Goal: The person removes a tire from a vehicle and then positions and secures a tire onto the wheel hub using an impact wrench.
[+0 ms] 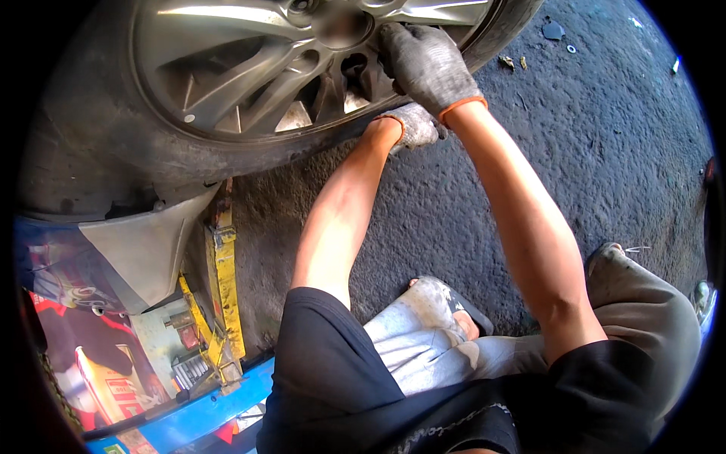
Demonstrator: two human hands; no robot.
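A large car wheel point(265, 98) with a silver spoked rim and a dusty black tyre point(257, 160) fills the upper left. My right hand point(431, 66), in a dirty grey glove with an orange cuff, is at the rim beside the hub. Its fingers are curled in toward the lug holes; whatever is between them is hidden. Lower down, my left hand point(414, 127) wears a matching glove and is bent around the tyre's lower edge. Its fingers are closed there and only partly visible.
Left of my legs stands a yellow metal jack-like frame point(225, 272), beside a blue beam point(189, 416) and colourful printed panels point(106, 356). Dark rough ground point(605, 151) stretches to the right, with a flat dark scrap point(553, 29) and a washer-like ring point(571, 49).
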